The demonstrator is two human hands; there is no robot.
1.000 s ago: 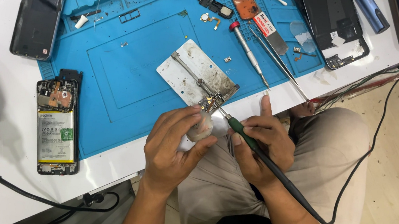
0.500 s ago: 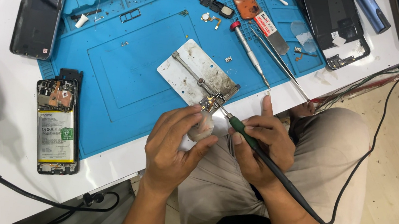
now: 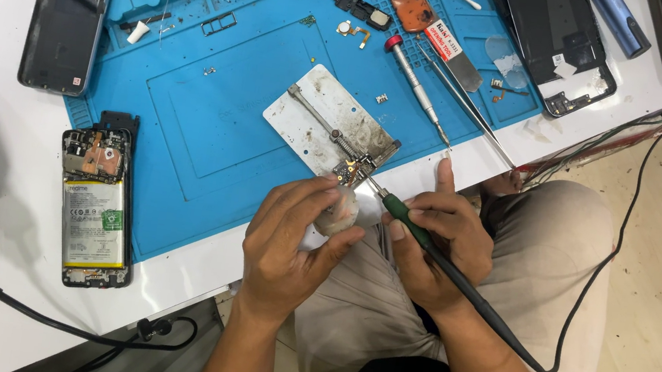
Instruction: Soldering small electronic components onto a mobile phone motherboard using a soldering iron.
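White-green battery label (image 3: 91,222) in opened phone (image 3: 94,207).

Open mat left of the metal plate

Left of the metal plate (image 3: 330,122) the blue mat (image 3: 210,120) lies bare; a screwdriver (image 3: 416,85) and tweezers (image 3: 469,109) crowd its right side.

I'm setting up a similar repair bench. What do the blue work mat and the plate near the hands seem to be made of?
The blue work mat looks like soft silicone or rubber: matte, with moulded trays and raised ridges. The plate looks like bare metal, probably steel or aluminium: pale grey, dull sheen, brown stains, with a spring bar across it. The soldering iron in the right hand has a dark green grip, seemingly plastic or rubber.
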